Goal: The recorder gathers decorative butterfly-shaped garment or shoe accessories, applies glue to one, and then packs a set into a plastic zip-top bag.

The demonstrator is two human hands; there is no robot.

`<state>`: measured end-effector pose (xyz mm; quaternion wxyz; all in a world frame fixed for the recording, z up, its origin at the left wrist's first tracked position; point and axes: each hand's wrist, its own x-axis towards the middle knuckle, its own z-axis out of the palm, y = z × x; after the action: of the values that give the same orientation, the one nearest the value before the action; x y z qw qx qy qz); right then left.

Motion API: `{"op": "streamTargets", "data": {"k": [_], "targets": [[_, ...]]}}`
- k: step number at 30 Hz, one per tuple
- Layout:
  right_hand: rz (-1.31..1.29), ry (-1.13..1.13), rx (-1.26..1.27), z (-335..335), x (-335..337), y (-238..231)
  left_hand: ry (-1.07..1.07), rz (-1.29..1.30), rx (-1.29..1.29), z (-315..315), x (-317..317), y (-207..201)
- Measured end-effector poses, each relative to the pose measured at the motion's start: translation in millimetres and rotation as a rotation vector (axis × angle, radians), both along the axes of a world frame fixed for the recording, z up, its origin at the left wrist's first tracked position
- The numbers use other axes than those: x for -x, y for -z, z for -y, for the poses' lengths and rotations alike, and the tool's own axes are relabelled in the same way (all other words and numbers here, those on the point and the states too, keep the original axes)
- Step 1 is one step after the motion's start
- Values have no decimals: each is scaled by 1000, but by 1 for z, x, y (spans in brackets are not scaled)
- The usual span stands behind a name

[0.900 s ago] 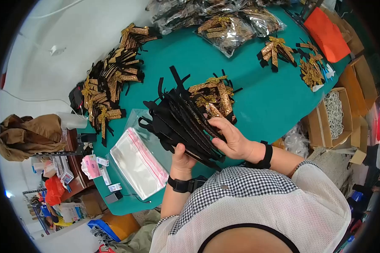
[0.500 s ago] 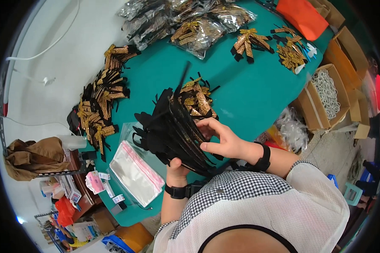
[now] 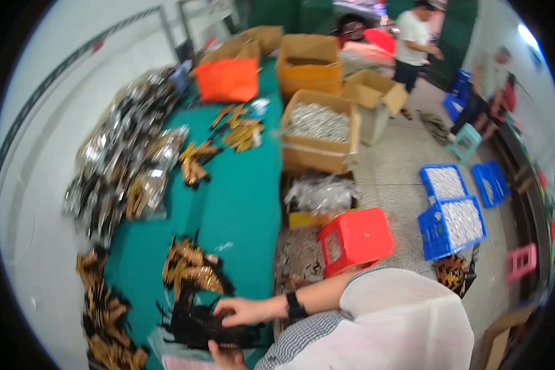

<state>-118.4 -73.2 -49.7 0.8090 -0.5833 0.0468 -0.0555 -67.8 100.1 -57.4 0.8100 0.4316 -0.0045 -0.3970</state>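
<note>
A thick bundle of black fabric strips [image 3: 197, 325] is between my hands at the near edge of the table. My left hand [image 3: 227, 356] is closed on its near side with the thumb up; the other fingers are hidden beneath. My right hand [image 3: 239, 311] lies over its right end, fingers bent onto the strips, slightly blurred. Just beyond the bundle rests a pile of glittery gold-and-black bow-like pieces [image 3: 194, 268]. A clear plastic bag with a pink edge [image 3: 182, 362] shows partly under the near side.
Along the table's [image 3: 243, 225] left side lie more glittery pieces [image 3: 108, 320] and many filled clear bags [image 3: 120, 145]. A red stool [image 3: 361, 237] and an open carton of silvery rings [image 3: 317, 123] stand right of the table. Blue crates [image 3: 453, 225] sit on the floor; people are farther back.
My view has swung to the right, bringing the floor, stool and crates into sight. The black bundle now lies lower and flatter near the table, both hands still at it.
</note>
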Motion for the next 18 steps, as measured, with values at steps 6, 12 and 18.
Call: {"op": "streamTargets", "data": {"k": [6,12,18], "targets": [[-53,77,99,-25,13,-3,128,25,-138,-27,4,-3],[-237,-177,73,-25,2,-34,146,29,-168,-21,1,-17],[-279,-151,509,-53,-17,15,88,-50,-339,-10,6,-35]]}}
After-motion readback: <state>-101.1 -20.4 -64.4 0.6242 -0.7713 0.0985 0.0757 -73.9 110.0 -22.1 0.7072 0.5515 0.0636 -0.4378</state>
